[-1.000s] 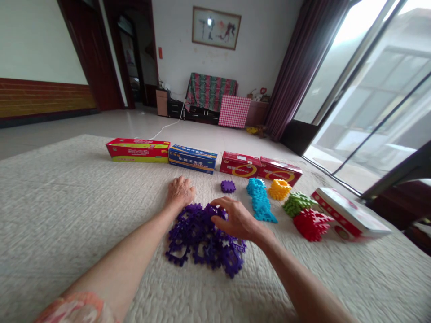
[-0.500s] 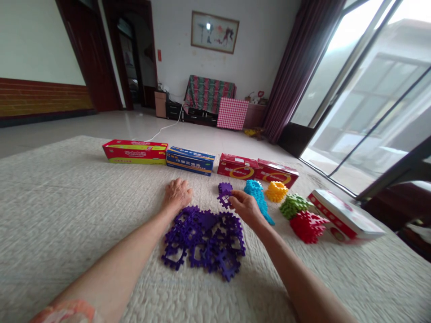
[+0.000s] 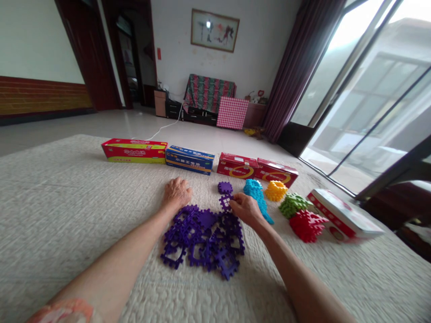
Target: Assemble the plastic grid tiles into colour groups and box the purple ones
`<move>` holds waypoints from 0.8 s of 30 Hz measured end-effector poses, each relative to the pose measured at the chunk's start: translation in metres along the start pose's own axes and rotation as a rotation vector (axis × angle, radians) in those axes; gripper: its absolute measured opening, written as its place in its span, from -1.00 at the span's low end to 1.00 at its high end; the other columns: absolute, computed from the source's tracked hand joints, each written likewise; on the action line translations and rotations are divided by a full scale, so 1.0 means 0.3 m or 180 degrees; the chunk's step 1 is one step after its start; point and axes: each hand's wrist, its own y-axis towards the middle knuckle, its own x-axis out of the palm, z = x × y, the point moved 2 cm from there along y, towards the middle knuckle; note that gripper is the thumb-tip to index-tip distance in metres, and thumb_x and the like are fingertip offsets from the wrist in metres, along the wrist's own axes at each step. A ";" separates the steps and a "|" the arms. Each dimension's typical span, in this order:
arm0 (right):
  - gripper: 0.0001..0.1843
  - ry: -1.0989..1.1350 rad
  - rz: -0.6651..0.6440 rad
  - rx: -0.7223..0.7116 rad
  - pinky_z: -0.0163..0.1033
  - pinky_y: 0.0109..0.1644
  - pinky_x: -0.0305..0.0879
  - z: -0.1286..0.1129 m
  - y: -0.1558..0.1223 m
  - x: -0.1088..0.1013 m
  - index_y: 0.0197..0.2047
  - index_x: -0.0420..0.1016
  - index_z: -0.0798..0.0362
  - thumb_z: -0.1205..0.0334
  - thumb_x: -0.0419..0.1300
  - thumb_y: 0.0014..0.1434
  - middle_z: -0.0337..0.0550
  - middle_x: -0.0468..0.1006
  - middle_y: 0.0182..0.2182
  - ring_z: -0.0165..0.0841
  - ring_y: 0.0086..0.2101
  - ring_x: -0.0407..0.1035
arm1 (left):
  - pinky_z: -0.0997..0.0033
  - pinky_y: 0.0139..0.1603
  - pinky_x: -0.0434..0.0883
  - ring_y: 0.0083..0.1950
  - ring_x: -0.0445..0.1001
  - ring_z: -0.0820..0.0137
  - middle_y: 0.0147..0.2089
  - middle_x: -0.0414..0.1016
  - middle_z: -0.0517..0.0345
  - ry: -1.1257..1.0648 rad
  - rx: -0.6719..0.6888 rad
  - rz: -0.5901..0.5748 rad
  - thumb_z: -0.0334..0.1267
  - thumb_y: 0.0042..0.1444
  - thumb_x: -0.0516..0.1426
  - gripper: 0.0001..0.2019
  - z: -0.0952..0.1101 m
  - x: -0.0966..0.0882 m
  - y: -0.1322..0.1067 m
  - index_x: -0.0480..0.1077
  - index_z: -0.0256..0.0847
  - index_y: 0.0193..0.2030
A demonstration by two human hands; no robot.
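A heap of purple interlocking plastic tiles [image 3: 202, 240] lies on the cream quilted cover in front of me. My right hand [image 3: 245, 208] pinches a single purple tile [image 3: 225, 202] just beyond the heap, close to a small purple stack [image 3: 225, 187]. My left hand [image 3: 177, 192] rests knuckles-up on the cover at the heap's far left edge, fingers curled, nothing visible in it. To the right lie a blue pile [image 3: 257, 194], a yellow pile [image 3: 275, 190], a green pile [image 3: 292, 204] and a red pile [image 3: 306, 224].
A row of boxes stands at the far side: a red-yellow one [image 3: 134, 150], a blue one [image 3: 190, 159], two red ones [image 3: 257, 169]. A white-red box [image 3: 343, 215] lies at the right. Beyond are tiled floor, a doorway and glass sliding doors.
My right hand left the purple heap with one tile and moved forward to the small purple stack, then drew back slightly. The left hand has stayed put.
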 end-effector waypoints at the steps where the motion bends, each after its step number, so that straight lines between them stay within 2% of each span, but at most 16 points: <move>1: -0.85 0.0007 -0.0095 0.0026 -0.36 -0.45 0.20 -0.002 -0.001 0.000 -0.42 0.49 0.04 0.22 0.11 0.00 -0.26 0.52 -0.59 -0.39 -0.53 0.39 | 0.13 0.05 0.24 0.05 0.31 0.13 0.00 0.39 -0.05 0.0005 -0.0002 -0.0005 -0.17 0.18 -0.04 -0.70 0.000 0.000 0.000 0.40 -0.17 -0.05; 4: -0.86 0.0236 -0.0387 0.0187 -0.38 -0.50 0.17 -0.007 -0.004 0.010 -0.46 0.48 0.04 0.23 0.11 -0.02 -0.28 0.50 -0.63 -0.41 -0.55 0.38 | 0.16 0.06 0.24 0.06 0.31 0.15 0.00 0.39 -0.02 0.0046 -0.0033 -0.0017 -0.16 0.18 -0.04 -0.70 0.000 -0.002 -0.002 0.39 -0.15 -0.05; 6: -0.84 0.0291 -0.0403 0.0262 -0.39 -0.50 0.15 -0.013 -0.007 0.015 -0.44 0.50 0.04 0.22 0.10 0.00 -0.29 0.50 -0.63 -0.42 -0.56 0.39 | 0.16 0.07 0.23 0.07 0.31 0.15 0.00 0.38 -0.01 0.0052 -0.0038 -0.0014 -0.16 0.18 -0.05 -0.70 0.001 -0.003 -0.003 0.39 -0.15 -0.05; 10: -0.75 -0.0512 -0.0173 0.0093 -0.34 -0.47 0.13 -0.034 -0.018 -0.002 -0.52 0.48 0.03 0.16 0.08 0.08 -0.21 0.50 -0.63 -0.38 -0.53 0.38 | 0.15 0.07 0.22 0.07 0.30 0.14 0.01 0.38 -0.02 0.0011 -0.0039 -0.0020 -0.16 0.18 -0.05 -0.70 0.001 -0.002 -0.003 0.39 -0.15 -0.05; 12: -0.72 -0.0990 -0.0084 -0.0065 -0.30 -0.42 0.15 -0.044 -0.024 -0.022 -0.51 0.49 0.05 0.13 0.08 0.12 -0.11 0.52 -0.58 -0.33 -0.49 0.40 | 0.15 0.08 0.22 0.08 0.30 0.14 0.01 0.38 -0.02 -0.0020 -0.0060 -0.0044 -0.15 0.17 -0.05 -0.70 0.001 -0.001 -0.002 0.39 -0.15 -0.05; 15: -0.80 -0.1213 -0.0101 -0.0481 -0.26 -0.30 0.24 -0.054 -0.030 -0.049 -0.29 0.52 0.11 0.23 0.11 0.09 0.00 0.57 -0.37 -0.26 -0.36 0.44 | 0.14 0.08 0.21 0.08 0.30 0.14 0.01 0.38 -0.02 -0.0032 -0.0062 -0.0058 -0.16 0.18 -0.05 -0.70 0.000 0.001 0.000 0.39 -0.14 -0.04; 17: -0.70 -0.1097 -0.0288 -0.0941 -0.24 -0.16 0.28 -0.059 -0.030 -0.057 -0.14 0.49 0.12 0.38 0.11 0.02 0.02 0.56 -0.19 -0.25 -0.23 0.44 | 0.14 0.07 0.22 0.07 0.30 0.13 0.01 0.38 -0.02 -0.0016 -0.0042 -0.0038 -0.16 0.18 -0.05 -0.69 0.000 0.001 0.000 0.39 -0.15 -0.05; 19: -0.58 -0.0967 -0.0564 -0.1357 -0.21 -0.02 0.28 -0.059 -0.029 -0.054 -0.07 0.45 0.11 0.49 0.08 -0.04 0.01 0.52 -0.08 -0.24 -0.11 0.41 | 0.15 0.07 0.22 0.07 0.31 0.13 0.00 0.38 -0.02 -0.0013 -0.0031 -0.0030 -0.16 0.18 -0.05 -0.69 0.000 0.001 0.000 0.40 -0.16 -0.05; 21: -0.53 -0.0910 -0.0832 -0.1580 -0.18 0.05 0.26 -0.053 -0.026 -0.044 -0.08 0.43 0.10 0.54 0.05 -0.09 0.01 0.51 -0.06 -0.22 -0.04 0.39 | 0.16 0.07 0.22 0.07 0.31 0.14 0.01 0.38 -0.02 -0.0018 -0.0034 -0.0030 -0.16 0.18 -0.05 -0.69 0.000 0.001 0.000 0.40 -0.16 -0.05; 24: -0.50 -0.0883 -0.1089 -0.1685 -0.16 0.07 0.27 -0.039 -0.023 -0.027 -0.10 0.43 0.12 0.58 0.02 -0.14 0.01 0.52 -0.08 -0.22 -0.04 0.39 | 0.16 0.07 0.22 0.08 0.30 0.14 0.02 0.37 -0.02 -0.0023 -0.0035 -0.0036 -0.17 0.18 -0.05 -0.70 0.001 0.000 -0.001 0.39 -0.16 -0.04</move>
